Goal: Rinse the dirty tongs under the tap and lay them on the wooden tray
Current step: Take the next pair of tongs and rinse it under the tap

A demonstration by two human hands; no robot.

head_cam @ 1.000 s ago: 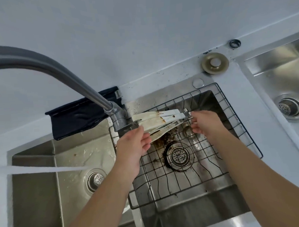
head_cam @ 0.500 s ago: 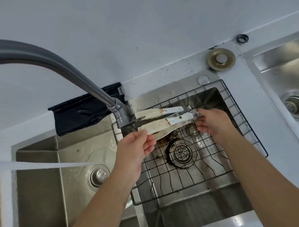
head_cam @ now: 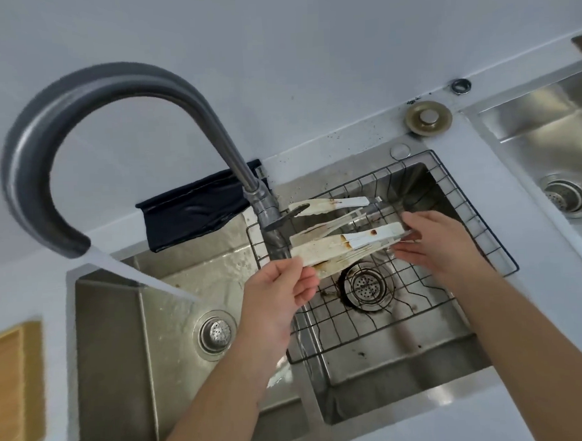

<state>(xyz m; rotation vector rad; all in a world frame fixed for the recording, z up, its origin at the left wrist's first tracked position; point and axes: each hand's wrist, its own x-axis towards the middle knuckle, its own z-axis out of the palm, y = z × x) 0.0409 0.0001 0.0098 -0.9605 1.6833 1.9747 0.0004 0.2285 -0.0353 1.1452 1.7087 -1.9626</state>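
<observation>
Tongs (head_cam: 342,246): white, brown-stained, held level above the wire rack (head_cam: 467,239), just beside the tap (head_cam: 265,208).
Left hand (head_cam: 279,297): thumb and fingertips pinch the stained tip end.
Right hand (head_cam: 440,243): fingers curl round the clean handle end.
Water: runs into the left sink basin (head_cam: 173,312), well left of both hands.
Wooden tray (head_cam: 13,382): far left edge.

Brushed steel sink (head_cam: 161,326), matt grey tap (head_cam: 110,81) (metal), wooden tray (head_cam: 13,382)
</observation>
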